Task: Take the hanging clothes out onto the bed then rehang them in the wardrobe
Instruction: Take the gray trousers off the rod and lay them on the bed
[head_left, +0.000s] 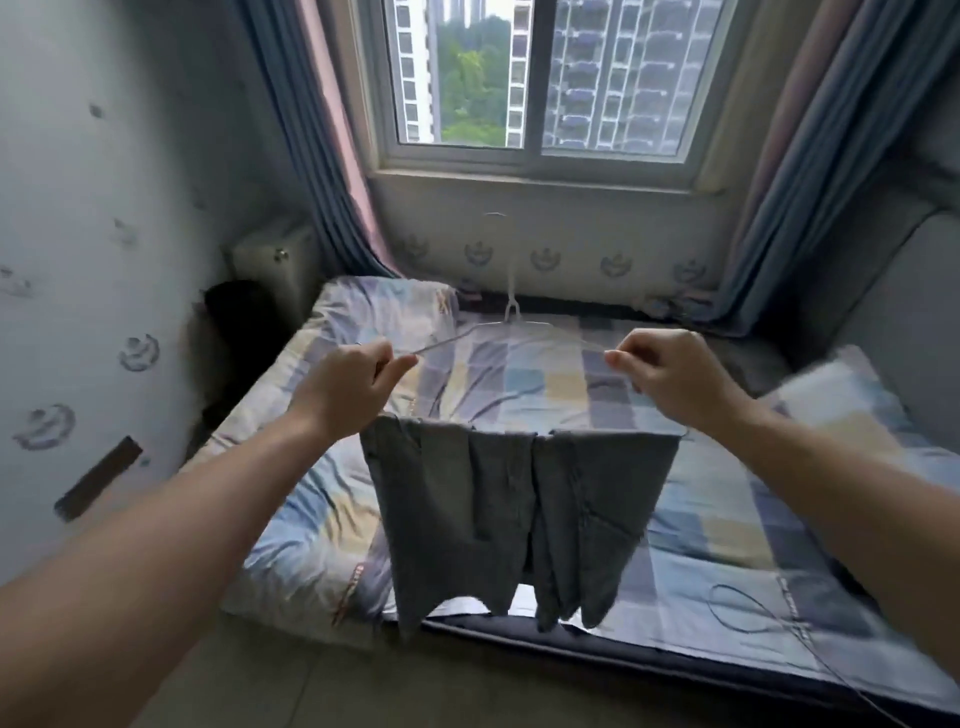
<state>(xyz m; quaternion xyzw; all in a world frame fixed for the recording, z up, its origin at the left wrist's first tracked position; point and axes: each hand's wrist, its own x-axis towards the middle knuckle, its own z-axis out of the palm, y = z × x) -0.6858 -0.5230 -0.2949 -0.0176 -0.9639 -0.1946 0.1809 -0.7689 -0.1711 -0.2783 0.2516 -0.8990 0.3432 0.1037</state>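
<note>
My left hand (358, 384) and right hand (670, 374) pinch either end of the hanger (511, 305); trousers (519, 509) hang crosswise between them, above the bed (727, 525).

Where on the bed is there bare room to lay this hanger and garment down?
Widest bare stretch of checked sheet: mid-bed, between the window-side edge and the grey garment draped on the hanger. A second strip runs along the bed's left edge. The right side is crowded: a pillow and a looped dark cable.
</note>
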